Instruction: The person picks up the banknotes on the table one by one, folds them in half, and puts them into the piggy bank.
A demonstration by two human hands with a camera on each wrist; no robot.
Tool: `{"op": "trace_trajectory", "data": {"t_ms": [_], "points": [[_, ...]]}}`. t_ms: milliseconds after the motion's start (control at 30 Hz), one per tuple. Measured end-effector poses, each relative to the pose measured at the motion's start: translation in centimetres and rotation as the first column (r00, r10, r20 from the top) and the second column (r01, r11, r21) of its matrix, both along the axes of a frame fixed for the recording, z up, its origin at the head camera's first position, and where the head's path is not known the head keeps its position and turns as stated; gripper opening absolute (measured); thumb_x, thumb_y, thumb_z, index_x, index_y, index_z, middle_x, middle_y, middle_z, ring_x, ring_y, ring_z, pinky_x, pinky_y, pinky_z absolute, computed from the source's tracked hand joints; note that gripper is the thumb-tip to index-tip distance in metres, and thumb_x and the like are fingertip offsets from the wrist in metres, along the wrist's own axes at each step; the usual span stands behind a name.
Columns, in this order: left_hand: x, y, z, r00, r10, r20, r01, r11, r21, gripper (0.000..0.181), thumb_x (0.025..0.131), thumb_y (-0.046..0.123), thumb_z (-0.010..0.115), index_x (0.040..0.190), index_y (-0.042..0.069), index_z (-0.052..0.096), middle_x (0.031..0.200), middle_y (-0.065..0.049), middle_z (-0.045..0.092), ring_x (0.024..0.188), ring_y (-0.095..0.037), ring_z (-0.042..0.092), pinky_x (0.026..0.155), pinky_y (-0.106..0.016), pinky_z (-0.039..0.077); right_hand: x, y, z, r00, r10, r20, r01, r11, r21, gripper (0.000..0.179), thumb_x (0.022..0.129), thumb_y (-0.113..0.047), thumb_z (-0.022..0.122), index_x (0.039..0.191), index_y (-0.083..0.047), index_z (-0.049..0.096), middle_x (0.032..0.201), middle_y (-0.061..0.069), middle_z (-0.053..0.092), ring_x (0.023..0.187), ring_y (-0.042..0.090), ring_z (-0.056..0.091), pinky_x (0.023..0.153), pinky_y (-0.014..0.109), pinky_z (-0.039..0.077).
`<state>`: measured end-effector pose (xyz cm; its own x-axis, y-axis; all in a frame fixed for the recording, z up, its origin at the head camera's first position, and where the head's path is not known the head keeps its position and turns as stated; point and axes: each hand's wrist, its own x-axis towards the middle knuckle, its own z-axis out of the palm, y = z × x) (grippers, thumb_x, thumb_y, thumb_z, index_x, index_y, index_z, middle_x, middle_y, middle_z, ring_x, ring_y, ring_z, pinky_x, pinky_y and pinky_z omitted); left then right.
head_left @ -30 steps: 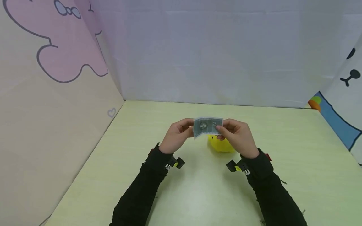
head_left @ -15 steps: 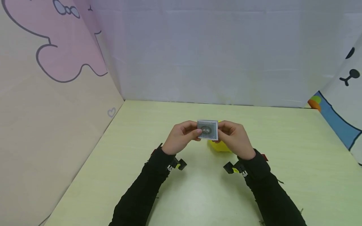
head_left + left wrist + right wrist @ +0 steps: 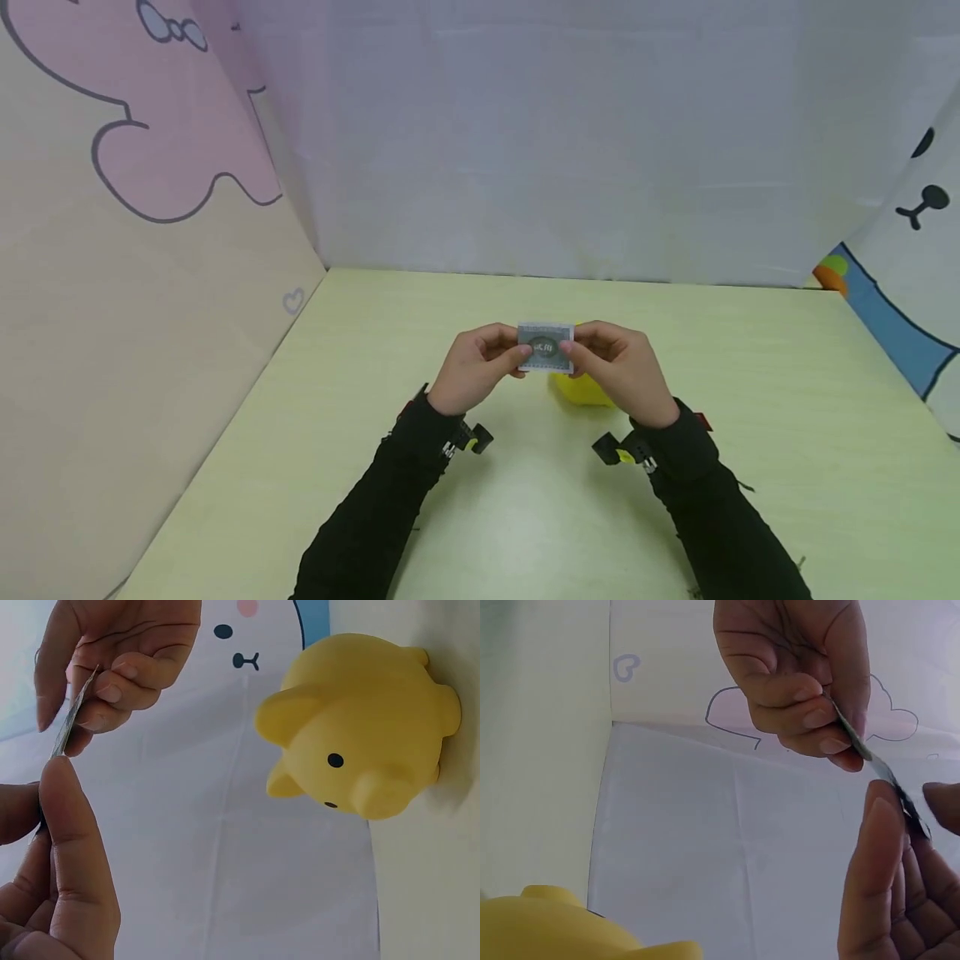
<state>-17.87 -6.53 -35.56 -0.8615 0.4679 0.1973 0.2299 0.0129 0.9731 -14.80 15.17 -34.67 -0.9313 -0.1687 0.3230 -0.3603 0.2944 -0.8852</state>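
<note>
A small folded banknote (image 3: 545,346), green-grey with a pale border, is held up above the table between both hands. My left hand (image 3: 480,367) pinches its left edge between thumb and fingers. At the right edge, my right hand (image 3: 622,371) pinches it, the thumb lying on the near face. The left wrist view shows the note (image 3: 71,720) nearly edge-on. Just behind the hands stands a yellow pig figure (image 3: 360,727), upright on the table; in the head view the right hand and note cover much of it. Whether its top has a slot cannot be seen.
The pale yellow-green table (image 3: 480,533) runs back to a whitish sheet wall (image 3: 562,150). A printed side panel (image 3: 150,292) borders the left, and another with a cartoon bear (image 3: 915,275) the right. Dark sleeves with wrist-mounted devices (image 3: 472,437) cover both forearms.
The banknote was longer, with its left part bent; it is now folded into a shorter rectangle. The hands came closer together, and the right thumb moved onto the note's face.
</note>
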Motion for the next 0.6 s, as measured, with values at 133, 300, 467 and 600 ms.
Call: {"op": "trace_trajectory", "data": {"t_ms": [133, 300, 467, 600], "points": [[-0.02, 0.0, -0.09, 1.0, 0.004, -0.01, -0.004, 1.0, -0.01, 0.019, 0.096, 0.004, 0.06, 0.11, -0.008, 0.064, 0.11, -0.026, 0.066, 0.082, -0.014, 0.067, 0.076, -0.034, 0.06, -0.1, -0.09, -0.22, 1.0, -0.005, 0.002, 0.005, 1.0, 0.002, 0.012, 0.092, -0.005, 0.066, 0.099, 0.005, 0.068, 0.086, 0.023, 0.069, 0.062, 0.015, 0.062, 0.06, 0.021, 0.054], [0.01, 0.03, -0.22, 1.0, 0.004, 0.014, -0.004, 1.0, 0.009, 0.023, 0.1, 0.008, 0.055, 0.115, -0.007, 0.064, 0.111, -0.026, 0.066, 0.084, -0.013, 0.067, 0.078, -0.034, 0.061, -0.01, -0.02, -0.31, 0.999, -0.027, 0.031, 0.027, 1.0, 0.008, 0.012, 0.093, -0.006, 0.066, 0.097, 0.006, 0.067, 0.082, 0.019, 0.068, 0.06, 0.013, 0.061, 0.059, 0.02, 0.054], [-0.07, 0.0, -0.09, 0.999, -0.041, 0.011, 0.04, 0.997, 0.068, 0.029, 0.103, 0.009, 0.048, 0.12, -0.011, 0.059, 0.116, -0.032, 0.061, 0.089, -0.01, 0.066, 0.082, -0.034, 0.06, 0.01, 0.05, -0.1, 0.999, -0.038, 0.027, 0.038, 0.999, -0.018, 0.012, 0.092, -0.005, 0.066, 0.096, 0.007, 0.067, 0.078, 0.01, 0.068, 0.06, 0.015, 0.061, 0.059, 0.02, 0.054], [0.01, -0.18, 0.06, 0.998, -0.057, 0.006, 0.057, 0.995, 0.08, 0.03, 0.102, 0.009, 0.051, 0.121, -0.012, 0.059, 0.117, -0.032, 0.06, 0.09, -0.009, 0.066, 0.084, -0.034, 0.06, 0.04, -0.05, 0.05, 0.999, -0.027, 0.022, 0.027, 0.999, -0.023, 0.013, 0.092, -0.005, 0.066, 0.096, 0.007, 0.067, 0.078, 0.006, 0.067, 0.061, 0.014, 0.061, 0.06, 0.02, 0.054]]}}
